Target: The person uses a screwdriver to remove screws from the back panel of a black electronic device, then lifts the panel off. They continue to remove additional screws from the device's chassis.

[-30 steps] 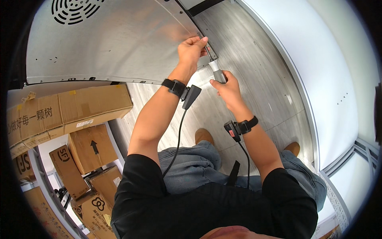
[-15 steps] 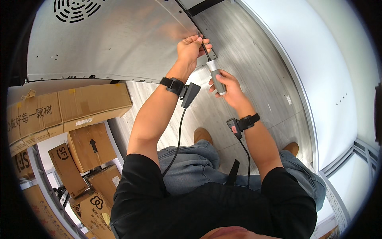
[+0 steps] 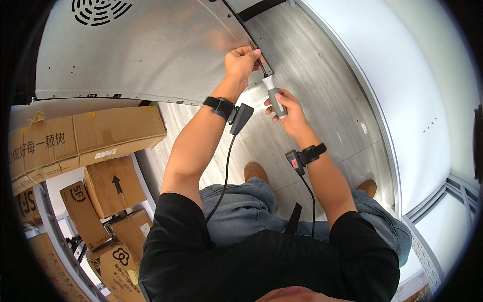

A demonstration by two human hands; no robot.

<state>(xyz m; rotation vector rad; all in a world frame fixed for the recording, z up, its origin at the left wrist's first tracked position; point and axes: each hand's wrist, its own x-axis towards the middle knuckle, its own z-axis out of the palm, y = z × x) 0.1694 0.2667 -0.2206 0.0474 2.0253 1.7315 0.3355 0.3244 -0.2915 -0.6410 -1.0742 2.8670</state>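
Observation:
A screwdriver (image 3: 276,100) with a grey and white handle and a thin dark shaft reaches up to the right edge of a large silver metal panel (image 3: 151,55). My right hand (image 3: 294,115) is closed around the handle, its fingers wrapped from the side. Around the shaft near the tip, my left hand (image 3: 241,61) is closed, thumb and fingers pinching it right beside the panel edge. The tip meets the edge close to a small hole; whether a screw sits there is too small to tell. Each wrist carries a black strap with a cabled device.
Round vent slots (image 3: 100,11) mark the panel's upper left. A long cardboard box (image 3: 118,128) lies below it, over a shelf with several smaller cartons (image 3: 113,186). A curved white wall panel (image 3: 402,90) stands at the right of the grey wood-look floor (image 3: 322,65).
My left thumb and fingers have shifted slightly along the shaft. The right hand's grip on the screwdriver handle has turned a little; both hands stay in nearly the same place.

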